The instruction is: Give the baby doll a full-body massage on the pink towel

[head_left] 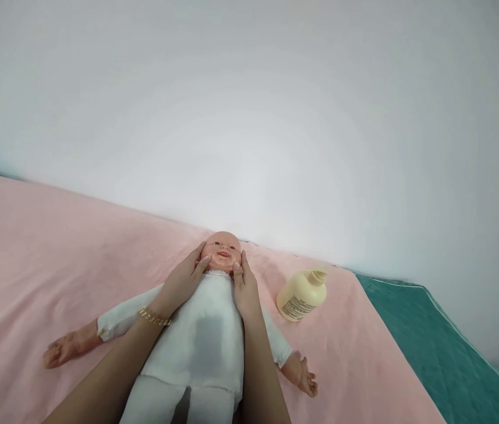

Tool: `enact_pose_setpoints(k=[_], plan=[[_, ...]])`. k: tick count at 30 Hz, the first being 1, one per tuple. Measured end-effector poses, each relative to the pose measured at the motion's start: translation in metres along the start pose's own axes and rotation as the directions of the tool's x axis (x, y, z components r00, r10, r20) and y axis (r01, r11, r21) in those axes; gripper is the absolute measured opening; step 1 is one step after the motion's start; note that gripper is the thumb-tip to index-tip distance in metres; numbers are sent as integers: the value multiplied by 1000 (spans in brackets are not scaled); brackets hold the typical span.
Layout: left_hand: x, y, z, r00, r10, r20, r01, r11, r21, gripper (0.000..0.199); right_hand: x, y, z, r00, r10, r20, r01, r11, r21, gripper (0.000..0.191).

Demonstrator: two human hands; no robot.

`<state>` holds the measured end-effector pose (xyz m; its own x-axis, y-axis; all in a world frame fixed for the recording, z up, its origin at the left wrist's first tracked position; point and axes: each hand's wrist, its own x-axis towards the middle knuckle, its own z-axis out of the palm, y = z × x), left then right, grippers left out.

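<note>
A baby doll [196,335] with a white cloth body lies on its back on a pink sheet [355,365], its arms spread to both sides. My left hand [188,277] cups one side of the doll's head, thumb on the cheek near the mouth. On the opposite side, my right hand [245,282] presses against the other cheek, with its thumb by the jaw. Together the two hands hold the head between them. The fingertips behind the head are partly hidden. A gold-coloured bracelet [155,317] circles my left wrist.
A pale yellow bottle [302,294] with a printed label stands tilted in view on the pink sheet, right of the doll. A green quilted cover [439,341] shows beyond the sheet at the right. Behind the bed rises a plain white wall [249,118], close to the doll's head.
</note>
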<state>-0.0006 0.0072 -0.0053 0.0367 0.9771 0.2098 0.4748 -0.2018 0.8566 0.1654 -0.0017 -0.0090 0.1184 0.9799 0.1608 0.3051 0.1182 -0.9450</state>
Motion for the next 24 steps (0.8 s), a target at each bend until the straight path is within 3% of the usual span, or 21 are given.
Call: enact_pose_setpoints(k=[8, 14, 18, 24], plan=[[-2, 7, -3, 999, -33, 20, 34, 998, -61, 68, -5, -19, -3, 999, 51, 8, -51, 999, -20, 71], [-3, 15, -4, 998, 1, 59, 11, 979, -205, 70, -8, -21, -1, 994, 106, 37, -106, 994, -2, 86], [-3, 12, -2, 999, -23, 38, 30, 977, -210, 73, -9, -18, 0, 995, 90, 43, -89, 995, -38, 96], [-2, 8, 1, 999, -24, 28, 30, 974, -226, 70, -8, -18, 0, 997, 64, 34, -63, 997, -40, 87]])
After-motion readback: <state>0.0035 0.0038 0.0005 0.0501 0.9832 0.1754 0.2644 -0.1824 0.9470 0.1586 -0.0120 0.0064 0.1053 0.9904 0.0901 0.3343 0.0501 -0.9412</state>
